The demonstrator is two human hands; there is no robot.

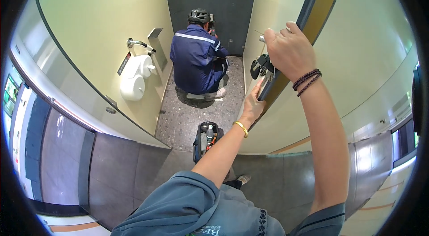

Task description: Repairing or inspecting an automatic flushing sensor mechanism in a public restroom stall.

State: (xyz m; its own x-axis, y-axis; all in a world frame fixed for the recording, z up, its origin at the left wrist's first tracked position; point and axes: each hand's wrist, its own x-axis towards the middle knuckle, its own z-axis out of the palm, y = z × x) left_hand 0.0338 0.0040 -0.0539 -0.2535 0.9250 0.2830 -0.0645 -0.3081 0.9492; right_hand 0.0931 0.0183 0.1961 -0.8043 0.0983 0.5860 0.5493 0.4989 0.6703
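Note:
My right hand [290, 53], in a dark bead bracelet, is closed in a fist beside the edge of a pale cubicle door [371, 48]. What it holds is hidden; a thin rod and a small metal piece show at its left side. Just below the fist, black and metal lock hardware [265, 65] sits at the door's dark edge. Lower down, my left hand [254, 105], with a gold bangle on the wrist, grips that edge, its index finger reaching up toward the hardware.
Inside the cubicle a person [194, 57] in dark blue workwear and a black helmet squats, facing the dark back panel [241, 21]. A black tool bag [196, 146] stands at the doorway. On the left wall are a white paper dispenser [132, 87] and a metal fixture [142, 44].

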